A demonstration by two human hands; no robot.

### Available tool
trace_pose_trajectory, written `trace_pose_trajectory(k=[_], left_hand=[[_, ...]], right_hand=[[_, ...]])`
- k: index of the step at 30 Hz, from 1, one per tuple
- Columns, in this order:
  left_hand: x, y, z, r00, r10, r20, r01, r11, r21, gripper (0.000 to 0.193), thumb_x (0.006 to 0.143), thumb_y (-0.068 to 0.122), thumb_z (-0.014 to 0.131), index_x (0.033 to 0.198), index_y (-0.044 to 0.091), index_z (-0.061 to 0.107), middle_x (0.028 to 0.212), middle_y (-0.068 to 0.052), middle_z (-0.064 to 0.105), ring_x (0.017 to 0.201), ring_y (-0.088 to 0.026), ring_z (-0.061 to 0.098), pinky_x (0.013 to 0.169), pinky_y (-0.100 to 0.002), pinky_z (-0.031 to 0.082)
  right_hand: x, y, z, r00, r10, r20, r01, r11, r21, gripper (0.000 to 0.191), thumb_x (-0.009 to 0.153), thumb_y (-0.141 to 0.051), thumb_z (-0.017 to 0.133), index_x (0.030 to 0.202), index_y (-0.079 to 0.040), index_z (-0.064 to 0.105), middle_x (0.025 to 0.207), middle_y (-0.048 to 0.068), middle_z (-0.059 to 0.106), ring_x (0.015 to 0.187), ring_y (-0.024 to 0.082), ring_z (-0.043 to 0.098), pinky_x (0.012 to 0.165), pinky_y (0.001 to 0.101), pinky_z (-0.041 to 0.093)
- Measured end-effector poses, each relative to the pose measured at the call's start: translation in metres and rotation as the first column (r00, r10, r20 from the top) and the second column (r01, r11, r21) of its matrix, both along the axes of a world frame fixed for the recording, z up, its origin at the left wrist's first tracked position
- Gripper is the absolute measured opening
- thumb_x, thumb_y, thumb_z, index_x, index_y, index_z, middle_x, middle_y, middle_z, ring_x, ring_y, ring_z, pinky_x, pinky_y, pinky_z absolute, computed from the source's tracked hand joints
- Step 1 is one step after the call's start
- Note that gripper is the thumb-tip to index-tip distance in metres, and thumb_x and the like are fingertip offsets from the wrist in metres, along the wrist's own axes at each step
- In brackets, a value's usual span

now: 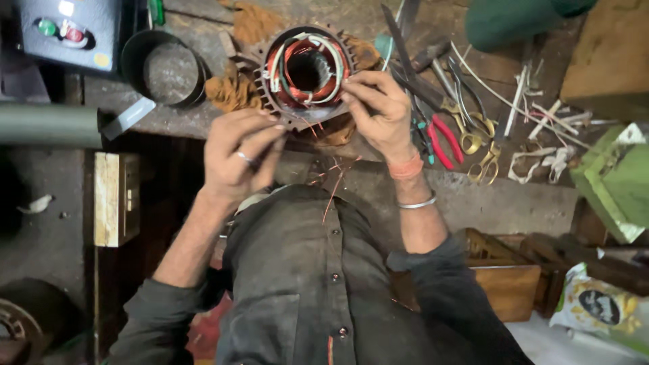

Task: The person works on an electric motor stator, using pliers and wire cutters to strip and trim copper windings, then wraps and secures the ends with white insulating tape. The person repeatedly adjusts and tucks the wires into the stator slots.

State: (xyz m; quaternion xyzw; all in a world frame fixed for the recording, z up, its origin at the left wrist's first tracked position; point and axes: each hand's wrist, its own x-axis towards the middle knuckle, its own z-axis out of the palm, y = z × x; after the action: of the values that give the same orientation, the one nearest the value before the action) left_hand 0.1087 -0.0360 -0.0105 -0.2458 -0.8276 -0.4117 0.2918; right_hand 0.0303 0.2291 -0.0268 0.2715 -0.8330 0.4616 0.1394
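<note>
In the head view, one finned motor stator (305,73) lies on the workbench (473,196), its bore facing up, with copper windings and pale sleeved leads coiled inside it. It sits between the two hands, just above and beyond the fingertips.

The right hand (380,111) rests against the stator's right edge. Its fingers (357,84) are curled and pinched at the rim, touching the fins and windings there; whether they clasp a wire cannot be told.

The left hand (238,154) is just below and left of the stator. Its fingers (274,135) are closed together in a pinch, and thin strands of copper wire (332,186) trail from the stator's lower edge down past them toward the shirt. One ring shows on this hand. The right wrist carries one metal bangle (417,203) and one orange band.

Right of the right-hand fingers lies a pile of hand tools: one pair of red-handled pliers (443,138), two pairs of brass-handled scissors (476,145), plus darker tools too tangled to count. Further right are scattered white sleeve offcuts (541,115).

Left of the left-hand fingers stands one round metal tin (165,67), and beyond it one grey switch box (67,30) with two buttons, one green and one red. One brownish rag (233,88) lies under the stator.
</note>
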Motion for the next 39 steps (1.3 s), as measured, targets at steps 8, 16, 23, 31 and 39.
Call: trace_pose_trajectory(k=[8,16,23,31,39], left_hand=[[0.063,-0.026,-0.025,0.919,0.316,0.237,-0.348,0.931,0.108,0.016,0.094,-0.006,0.076,0.109,-0.001,0.072,0.11,-0.016,0.069,0.1,-0.029,0.069,0.087,-0.037,0.058],[0.092,-0.027,-0.034,0.858,0.415,0.304,-0.475,0.865,0.159,0.013,0.1,-0.004,0.074,0.112,0.0,0.072,0.111,-0.016,0.07,0.101,-0.027,0.071,0.086,-0.032,0.058],[0.1,-0.032,-0.034,0.834,0.436,0.338,-0.512,0.84,0.181,0.013,0.102,-0.003,0.073,0.115,-0.001,0.072,0.111,-0.016,0.07,0.095,-0.022,0.07,0.081,-0.028,0.057],[0.094,-0.032,-0.035,0.83,0.425,0.36,-0.516,0.831,0.209,0.013,0.101,-0.003,0.074,0.114,-0.001,0.073,0.108,-0.015,0.071,0.09,-0.02,0.069,0.078,-0.027,0.056],[0.081,-0.032,-0.031,0.845,0.396,0.359,-0.49,0.843,0.223,0.014,0.101,-0.002,0.074,0.114,-0.001,0.072,0.106,-0.015,0.071,0.089,-0.02,0.069,0.08,-0.028,0.055]], right_hand=[[-0.017,-0.01,-0.045,0.931,-0.015,0.365,0.237,0.785,-0.573,0.012,0.102,-0.004,0.071,0.112,0.002,0.072,0.106,0.006,0.075,0.082,0.006,0.061,0.073,0.0221,0.05],[-0.02,-0.012,-0.042,0.944,-0.005,0.331,0.224,0.745,-0.628,0.011,0.102,-0.002,0.072,0.112,0.004,0.071,0.098,0.008,0.075,0.072,0.008,0.058,0.066,0.0231,0.048],[-0.028,0.007,-0.025,0.976,-0.037,0.215,0.162,0.782,-0.601,0.01,0.103,0.001,0.072,0.113,0.004,0.071,0.095,0.008,0.071,0.072,0.01,0.058,0.064,0.0246,0.047],[-0.037,0.026,0.002,0.98,0.023,0.2,0.136,0.656,-0.742,0.01,0.102,0.003,0.07,0.112,0.004,0.067,0.096,0.015,0.072,0.07,0.012,0.057,0.064,0.0256,0.044],[-0.045,0.028,0.026,0.97,0.093,0.226,0.128,0.595,-0.793,0.009,0.101,-0.001,0.071,0.109,0.002,0.066,0.093,0.015,0.069,0.066,0.014,0.056,0.06,0.0273,0.045]])
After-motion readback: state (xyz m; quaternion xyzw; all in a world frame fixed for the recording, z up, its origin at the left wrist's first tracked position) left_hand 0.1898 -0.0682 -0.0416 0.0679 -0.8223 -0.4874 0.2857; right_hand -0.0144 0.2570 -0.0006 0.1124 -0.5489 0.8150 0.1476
